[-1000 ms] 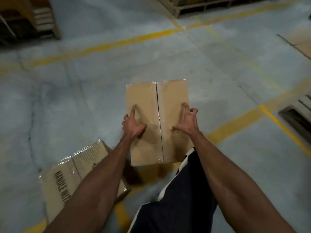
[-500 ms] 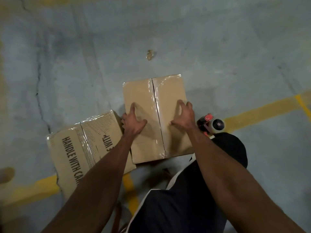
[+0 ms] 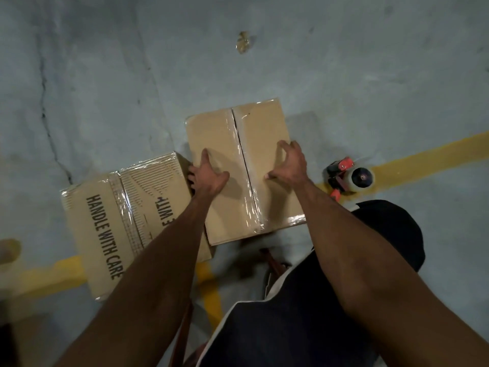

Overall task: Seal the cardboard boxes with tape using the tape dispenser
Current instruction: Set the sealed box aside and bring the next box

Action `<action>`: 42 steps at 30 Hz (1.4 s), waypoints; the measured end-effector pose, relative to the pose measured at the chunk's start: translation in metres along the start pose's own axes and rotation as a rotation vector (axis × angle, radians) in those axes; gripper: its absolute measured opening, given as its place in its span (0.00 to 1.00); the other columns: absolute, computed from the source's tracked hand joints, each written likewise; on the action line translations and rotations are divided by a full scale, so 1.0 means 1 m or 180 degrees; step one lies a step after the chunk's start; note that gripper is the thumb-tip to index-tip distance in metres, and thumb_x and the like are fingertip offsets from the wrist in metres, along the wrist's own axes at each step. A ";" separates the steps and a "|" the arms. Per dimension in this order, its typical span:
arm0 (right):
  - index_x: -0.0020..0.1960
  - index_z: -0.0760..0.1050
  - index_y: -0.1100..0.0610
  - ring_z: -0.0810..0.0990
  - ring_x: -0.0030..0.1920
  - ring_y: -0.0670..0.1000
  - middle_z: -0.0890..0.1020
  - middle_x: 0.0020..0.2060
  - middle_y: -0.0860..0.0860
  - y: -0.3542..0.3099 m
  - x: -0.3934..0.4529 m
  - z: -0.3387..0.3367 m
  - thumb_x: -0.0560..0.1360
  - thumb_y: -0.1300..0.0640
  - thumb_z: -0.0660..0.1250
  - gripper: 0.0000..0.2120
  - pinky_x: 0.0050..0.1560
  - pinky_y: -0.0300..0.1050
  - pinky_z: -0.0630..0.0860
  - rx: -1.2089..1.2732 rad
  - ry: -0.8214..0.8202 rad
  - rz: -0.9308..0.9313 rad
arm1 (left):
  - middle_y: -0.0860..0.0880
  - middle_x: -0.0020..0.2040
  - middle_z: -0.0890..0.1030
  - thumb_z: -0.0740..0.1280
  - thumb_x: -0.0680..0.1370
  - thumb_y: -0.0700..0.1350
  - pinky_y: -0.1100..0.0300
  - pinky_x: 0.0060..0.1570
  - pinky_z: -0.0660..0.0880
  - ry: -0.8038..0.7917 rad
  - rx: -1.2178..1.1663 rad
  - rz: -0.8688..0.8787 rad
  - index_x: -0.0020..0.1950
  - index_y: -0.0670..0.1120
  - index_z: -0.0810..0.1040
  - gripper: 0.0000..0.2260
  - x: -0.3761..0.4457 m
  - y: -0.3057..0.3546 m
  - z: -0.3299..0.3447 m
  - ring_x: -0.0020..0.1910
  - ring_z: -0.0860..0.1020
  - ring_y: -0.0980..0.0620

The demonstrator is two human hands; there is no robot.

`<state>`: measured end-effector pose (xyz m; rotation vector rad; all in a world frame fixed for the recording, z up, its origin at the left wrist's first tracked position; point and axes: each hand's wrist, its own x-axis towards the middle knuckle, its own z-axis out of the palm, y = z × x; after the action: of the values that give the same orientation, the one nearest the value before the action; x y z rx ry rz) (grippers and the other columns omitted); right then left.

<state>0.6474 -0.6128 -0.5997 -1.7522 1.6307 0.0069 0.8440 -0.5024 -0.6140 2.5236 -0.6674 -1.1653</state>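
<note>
A plain cardboard box [image 3: 262,128] sits on the floor in the middle of the head view, flaps closed, with glossy clear tape along its centre seam. My left hand [image 3: 207,178] presses flat on the left flap, fingers spread. My right hand [image 3: 289,165] rests on the right flap with arched fingers, fingertips and thumb touching the cardboard. The red tape dispenser [image 3: 349,177] with its clear roll lies on the floor just right of the box, held by neither hand.
A second taped box [image 3: 105,221] printed "HANDLE WITH CARE" lies against the plain box's left side. Yellow floor lines [image 3: 436,152] cross the grey concrete. My dark-clothed knee [image 3: 391,226] is beside the dispenser. A small scrap [image 3: 243,42] lies farther ahead.
The view has tilted down and shifted, bringing the printed box closer and the tape dispenser into sight. Both hands stay on the plain box's top flaps.
</note>
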 end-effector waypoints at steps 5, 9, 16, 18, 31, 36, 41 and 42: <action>0.77 0.66 0.54 0.72 0.69 0.60 0.67 0.71 0.56 0.004 0.008 0.018 0.53 0.51 0.89 0.57 0.66 0.48 0.72 -0.0136 -0.0132 -0.0013 | 0.33 0.73 0.56 0.71 0.72 0.49 0.37 0.71 0.65 0.0000 -0.0063 -0.0107 0.81 0.60 0.49 0.44 0.009 -0.008 0.012 0.71 0.61 0.28; 0.81 0.60 0.51 0.65 0.77 0.59 0.57 0.80 0.56 0.013 0.011 0.031 0.53 0.49 0.89 0.64 0.74 0.48 0.67 -0.0222 -0.0525 0.0080 | 0.34 0.73 0.57 0.72 0.72 0.48 0.37 0.71 0.64 0.0066 -0.0088 -0.0290 0.81 0.59 0.50 0.44 0.013 -0.015 0.019 0.71 0.62 0.29; 0.83 0.55 0.49 0.54 0.82 0.57 0.45 0.83 0.56 0.015 0.007 0.042 0.54 0.50 0.89 0.67 0.78 0.47 0.60 -0.0154 -0.1311 0.0003 | 0.32 0.76 0.54 0.70 0.73 0.42 0.38 0.73 0.61 0.0144 0.0128 -0.0456 0.81 0.57 0.49 0.43 0.019 -0.046 0.016 0.74 0.58 0.30; 0.83 0.54 0.48 0.53 0.82 0.57 0.44 0.83 0.56 0.011 0.004 0.048 0.56 0.49 0.88 0.65 0.79 0.46 0.58 -0.0173 -0.1357 -0.0043 | 0.30 0.76 0.52 0.70 0.73 0.41 0.38 0.74 0.59 0.0146 0.0365 -0.0415 0.81 0.54 0.50 0.42 0.019 -0.052 0.013 0.74 0.58 0.28; 0.81 0.57 0.53 0.57 0.80 0.53 0.60 0.80 0.51 -0.042 -0.051 -0.033 0.78 0.49 0.71 0.37 0.76 0.63 0.57 -0.1437 -0.0443 -0.0601 | 0.35 0.74 0.61 0.70 0.74 0.46 0.40 0.72 0.61 0.0061 0.0614 0.0566 0.77 0.45 0.62 0.33 -0.039 0.035 -0.004 0.71 0.62 0.31; 0.79 0.62 0.56 0.64 0.76 0.54 0.66 0.76 0.53 -0.046 -0.094 -0.126 0.81 0.50 0.66 0.30 0.74 0.57 0.62 -0.1237 0.0519 -0.0543 | 0.36 0.72 0.66 0.69 0.73 0.48 0.46 0.71 0.63 -0.0274 0.0111 0.1566 0.76 0.45 0.67 0.31 -0.087 0.119 -0.004 0.71 0.66 0.34; 0.77 0.66 0.55 0.72 0.71 0.55 0.70 0.73 0.54 0.023 -0.175 -0.218 0.80 0.49 0.67 0.27 0.71 0.56 0.65 -0.0936 0.1512 0.0110 | 0.38 0.68 0.70 0.72 0.75 0.43 0.48 0.73 0.64 -0.0461 -0.0171 0.2793 0.71 0.46 0.73 0.25 -0.178 0.210 0.017 0.70 0.69 0.39; 0.77 0.66 0.55 0.72 0.71 0.56 0.70 0.73 0.54 0.041 -0.198 -0.233 0.80 0.49 0.67 0.28 0.71 0.56 0.66 -0.0875 0.1661 0.0288 | 0.39 0.68 0.70 0.72 0.75 0.43 0.49 0.73 0.64 -0.0553 -0.0167 0.3026 0.71 0.46 0.73 0.24 -0.202 0.225 0.026 0.69 0.69 0.39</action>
<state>0.4663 -0.5563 -0.3568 -1.9973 2.1662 -0.2088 0.6440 -0.5917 -0.4042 1.6641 -1.5980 -0.9807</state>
